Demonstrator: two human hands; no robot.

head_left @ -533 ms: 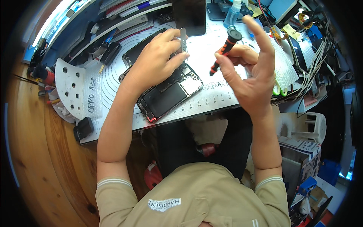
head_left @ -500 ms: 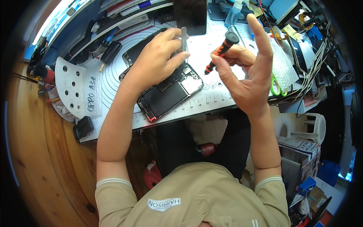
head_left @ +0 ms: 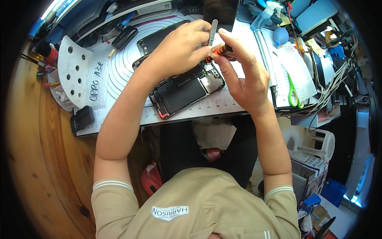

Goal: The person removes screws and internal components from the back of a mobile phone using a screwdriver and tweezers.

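Observation:
My left hand [head_left: 179, 49] is closed on metal tweezers [head_left: 213, 31], whose flat end sticks up past the fingers. Between the thumb and fingers of my right hand [head_left: 247, 77] is a small black and orange screwdriver [head_left: 222, 50]. Its lower end reaches the fingertips of my left hand, above the upper part of an opened phone [head_left: 181, 98]. The tip itself is hidden. The phone lies aslant near the desk's front edge with its inner parts bare. A detached dark phone panel [head_left: 153, 40] lies behind my left hand, partly covered by it.
A white mat [head_left: 123, 75] with printed rings and a ruler covers the desk. To the left stand a white perforated holder [head_left: 75, 71] and a black box-like object [head_left: 82, 118]. Right of my hands are green scissors [head_left: 293, 95], bubble wrap, a spray bottle [head_left: 260, 20] and bundled cables [head_left: 336, 73].
My right hand has moved left, bringing the screwdriver from the side to the phone beside my left hand. The raised right fingers have lowered. The whole view has shifted slightly.

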